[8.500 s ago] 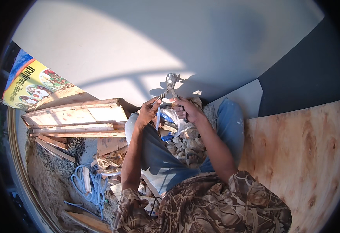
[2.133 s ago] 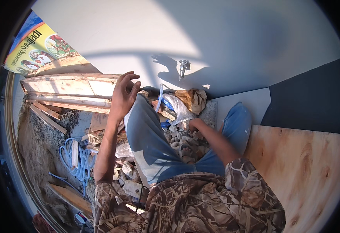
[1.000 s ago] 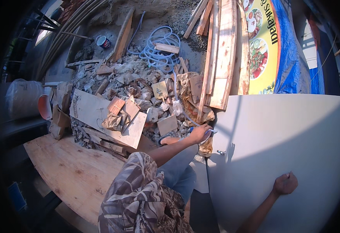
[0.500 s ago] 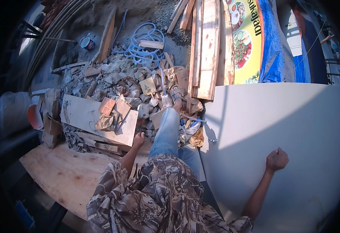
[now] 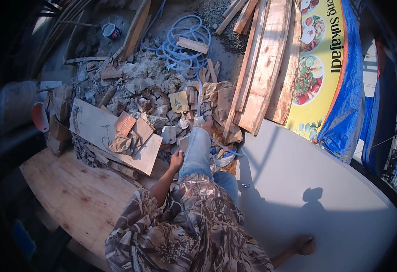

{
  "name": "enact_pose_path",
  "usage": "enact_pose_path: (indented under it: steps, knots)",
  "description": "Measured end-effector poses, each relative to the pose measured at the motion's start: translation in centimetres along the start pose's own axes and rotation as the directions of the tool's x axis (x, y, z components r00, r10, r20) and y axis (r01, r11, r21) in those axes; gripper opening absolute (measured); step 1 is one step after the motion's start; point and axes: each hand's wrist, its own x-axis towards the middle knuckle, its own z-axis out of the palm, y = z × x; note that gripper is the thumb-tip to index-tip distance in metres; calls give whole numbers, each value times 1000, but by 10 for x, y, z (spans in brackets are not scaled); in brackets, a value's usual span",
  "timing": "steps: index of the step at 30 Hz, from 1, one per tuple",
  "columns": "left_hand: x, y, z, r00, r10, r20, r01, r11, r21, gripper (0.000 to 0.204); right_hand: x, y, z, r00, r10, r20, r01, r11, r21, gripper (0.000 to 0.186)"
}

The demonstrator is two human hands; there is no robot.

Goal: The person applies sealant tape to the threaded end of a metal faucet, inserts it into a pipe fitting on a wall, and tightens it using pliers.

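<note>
My left hand (image 5: 177,159) hangs beside my left thigh with its fingers curled closed, and nothing shows in it. A white board (image 5: 87,119) lies on the rubble just left of that hand. Over the large smooth grey surface (image 5: 271,217), my right hand (image 5: 305,245) is held low with its fingers closed. Whatever those fingers hold, if anything, is hidden. On the same surface, a small metal piece (image 5: 245,185) lies near my leg. My sandalled foot (image 5: 206,113) is among the broken rubble (image 5: 155,109).
Long timber planks (image 5: 271,68) lie ahead, beside a yellow banner (image 5: 334,86) and a blue tarpaulin (image 5: 346,122). A coiled pale-blue hose (image 5: 167,47) lies beyond the rubble. Farther left stands a paint bucket (image 5: 111,31). A plywood sheet (image 5: 80,195) is at the near left.
My right hand has dropped nearer to my body. My left hand has shifted slightly right, closer to my thigh. The view has turned, and the planks and banner now slant.
</note>
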Motion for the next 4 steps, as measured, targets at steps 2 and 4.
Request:
enact_pose_path:
  steps: [2, 4]
  knots:
    - [7, 34, -4, 1000, 6, 7, -6, 1000, -22, 50, 12, -17, 4, 990, 94, 103, -88, 994, -70, 21]
    - [6, 86, -20, 999, -23, 39, 28, 992, -122, 51, 27, -56, -8, 990, 113, 79, -101, 984, -147, 22]
